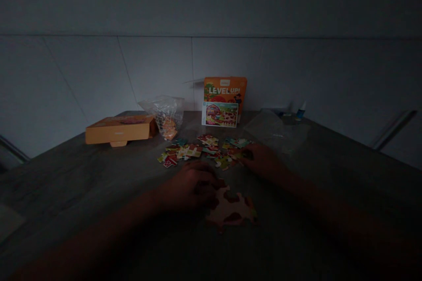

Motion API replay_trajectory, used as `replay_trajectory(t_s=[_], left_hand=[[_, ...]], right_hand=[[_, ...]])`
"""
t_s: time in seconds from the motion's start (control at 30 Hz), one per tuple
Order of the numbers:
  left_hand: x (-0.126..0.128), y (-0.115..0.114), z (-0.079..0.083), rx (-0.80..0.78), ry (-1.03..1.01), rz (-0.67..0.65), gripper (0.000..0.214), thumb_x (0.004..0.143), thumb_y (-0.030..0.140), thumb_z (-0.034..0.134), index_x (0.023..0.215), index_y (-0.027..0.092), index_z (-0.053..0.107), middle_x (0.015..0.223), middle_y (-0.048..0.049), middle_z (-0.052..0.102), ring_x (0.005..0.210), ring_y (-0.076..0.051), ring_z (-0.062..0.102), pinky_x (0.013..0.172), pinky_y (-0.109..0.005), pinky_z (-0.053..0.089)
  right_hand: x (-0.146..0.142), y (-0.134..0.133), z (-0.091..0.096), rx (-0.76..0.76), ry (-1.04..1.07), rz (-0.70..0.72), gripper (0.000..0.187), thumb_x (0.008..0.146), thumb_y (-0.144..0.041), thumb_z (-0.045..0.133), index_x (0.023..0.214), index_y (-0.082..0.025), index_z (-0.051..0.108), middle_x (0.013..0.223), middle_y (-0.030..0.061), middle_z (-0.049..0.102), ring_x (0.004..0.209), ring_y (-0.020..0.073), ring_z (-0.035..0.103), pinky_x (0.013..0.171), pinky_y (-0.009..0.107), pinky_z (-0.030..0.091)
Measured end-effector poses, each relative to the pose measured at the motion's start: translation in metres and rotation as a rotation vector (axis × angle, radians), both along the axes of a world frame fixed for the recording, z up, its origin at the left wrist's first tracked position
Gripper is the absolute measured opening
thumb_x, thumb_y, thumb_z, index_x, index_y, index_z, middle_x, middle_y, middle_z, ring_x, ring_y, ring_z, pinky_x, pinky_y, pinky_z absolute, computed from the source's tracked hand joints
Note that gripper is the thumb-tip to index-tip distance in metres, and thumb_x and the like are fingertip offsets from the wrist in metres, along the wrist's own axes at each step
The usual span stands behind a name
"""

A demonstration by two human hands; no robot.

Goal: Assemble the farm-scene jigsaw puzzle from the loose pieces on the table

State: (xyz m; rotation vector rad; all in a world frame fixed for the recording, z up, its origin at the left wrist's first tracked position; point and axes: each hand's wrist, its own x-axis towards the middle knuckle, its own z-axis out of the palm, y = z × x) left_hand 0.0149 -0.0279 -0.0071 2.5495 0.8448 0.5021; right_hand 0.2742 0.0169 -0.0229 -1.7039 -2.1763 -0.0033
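Observation:
A joined patch of jigsaw puzzle pieces, pale with dark cow-like spots, lies on the table close to me. Curled over its upper left edge, my left hand has its fingers closed against it; their tips are partly in shadow. My right hand reaches to the right side of a heap of loose puzzle pieces. Its thumb and fingers are bent together at a piece there, most of which they hide. The picture is very dark.
Behind the heap, a picture card leans on an upright orange box. At left are an orange box lying flat and a clear bag with pieces. Clear plastic and a small bottle are at right.

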Motion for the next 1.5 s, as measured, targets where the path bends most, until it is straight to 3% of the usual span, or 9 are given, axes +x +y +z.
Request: replay_trajectory(t_s=[0.27,0.37,0.53,0.7,0.77,0.93,1.2,1.33,1.5], left_hand=[[0.001,0.000,0.001,-0.010,0.017,-0.005,0.025,0.086,0.024,0.059,0.108,0.027,0.069,0.111,-0.0052,0.061,0.106,-0.022,0.056,0.093,-0.038,0.047],[0.000,-0.001,-0.001,-0.022,0.014,0.037,0.026,0.086,0.025,0.057,0.111,0.027,0.066,0.113,-0.0049,0.062,0.107,-0.023,0.057,0.094,-0.040,0.047],[-0.001,0.000,-0.008,-0.145,-0.124,0.244,0.074,0.084,0.041,0.062,0.147,0.027,0.026,0.139,-0.0129,0.050,0.121,-0.031,0.053,0.097,-0.047,0.047],[-0.001,0.003,-0.011,-0.174,-0.177,0.280,0.094,0.083,0.041,0.063,0.152,0.025,0.002,0.142,-0.0138,0.048,0.126,-0.031,0.050,0.102,-0.048,0.044],[-0.001,0.005,-0.010,-0.150,-0.204,0.334,0.090,0.083,0.040,0.063,0.151,0.024,0.007,0.141,-0.0124,0.049,0.126,-0.029,0.050,0.103,-0.047,0.044],[-0.001,0.005,-0.006,-0.105,-0.224,0.409,0.064,0.080,0.035,0.065,0.138,0.022,0.041,0.130,-0.0073,0.060,0.119,-0.026,0.056,0.103,-0.042,0.045],[-0.003,0.007,-0.013,-0.088,-0.241,0.410,0.064,0.080,0.034,0.066,0.138,0.023,0.042,0.134,-0.0077,0.057,0.122,-0.027,0.054,0.103,-0.043,0.044],[-0.004,0.006,-0.012,-0.065,-0.270,0.334,0.072,0.082,0.029,0.064,0.146,0.029,0.030,0.143,-0.0052,0.048,0.128,-0.025,0.048,0.107,-0.042,0.041],[-0.002,0.004,-0.007,-0.027,-0.284,0.215,0.048,0.084,0.023,0.060,0.132,0.028,0.052,0.133,-0.0029,0.058,0.121,-0.022,0.054,0.105,-0.039,0.043]], right_hand=[[-0.005,-0.007,0.007,0.075,0.046,0.008,0.017,0.079,-0.024,0.066,0.093,-0.014,0.068,0.092,0.0103,0.068,0.082,0.0232,0.063,0.072,0.032,0.047],[-0.009,-0.010,0.011,0.140,0.120,0.080,0.014,0.077,-0.018,0.066,0.091,-0.015,0.067,0.090,0.0088,0.067,0.080,0.0219,0.062,0.071,0.032,0.047],[-0.015,-0.018,0.016,0.280,0.228,0.298,0.006,0.080,-0.017,0.063,0.085,-0.017,0.065,0.085,0.0060,0.065,0.076,0.0191,0.061,0.069,0.032,0.048],[-0.023,-0.029,0.020,0.387,0.297,0.503,0.009,0.083,-0.021,0.063,0.092,-0.017,0.062,0.093,0.0066,0.066,0.084,0.0190,0.062,0.073,0.032,0.049],[-0.026,-0.032,0.019,0.386,0.306,0.586,0.012,0.084,-0.022,0.063,0.095,-0.017,0.061,0.096,0.0072,0.066,0.084,0.0184,0.062,0.073,0.031,0.050],[-0.029,-0.034,0.014,0.361,0.320,0.672,0.017,0.086,-0.014,0.059,0.102,-0.018,0.061,0.092,0.0049,0.064,0.079,0.0154,0.059,0.071,0.028,0.048],[-0.031,-0.036,0.015,0.323,0.347,0.646,0.018,0.083,-0.008,0.057,0.099,-0.015,0.062,0.084,0.0034,0.060,0.070,0.0136,0.056,0.065,0.026,0.044],[-0.031,-0.035,0.013,0.298,0.355,0.632,0.018,0.084,-0.010,0.056,0.101,-0.014,0.062,0.083,0.0035,0.059,0.069,0.0128,0.055,0.064,0.025,0.044],[-0.030,-0.035,0.012,0.286,0.349,0.619,0.022,0.084,-0.011,0.057,0.106,-0.015,0.061,0.087,0.0046,0.060,0.071,0.0135,0.057,0.065,0.026,0.045]])
